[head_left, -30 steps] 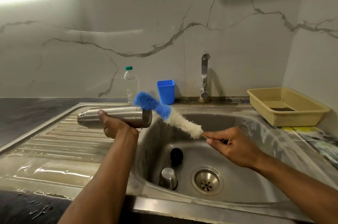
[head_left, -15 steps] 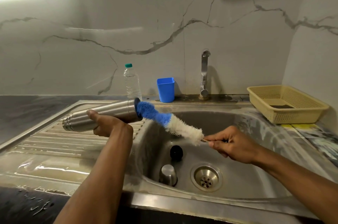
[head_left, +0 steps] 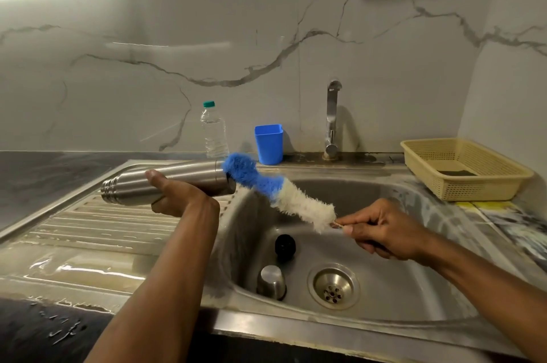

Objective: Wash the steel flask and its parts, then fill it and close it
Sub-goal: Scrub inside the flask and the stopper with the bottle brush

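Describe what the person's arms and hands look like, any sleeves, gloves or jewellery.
Both forearms are bare as far as the picture shows: no sleeves in view. The left hand and right hand wear no gloves, and no rings, watch or bracelet show on the fingers or wrists. No markings are visible.

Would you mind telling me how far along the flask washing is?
Done: the flask is apart; its black stopper and steel cap lie in the sink. In hand: the left hand grips the flask, the right hand holds the brush at its mouth. Left: scrubbing, rinsing, filling, closing.
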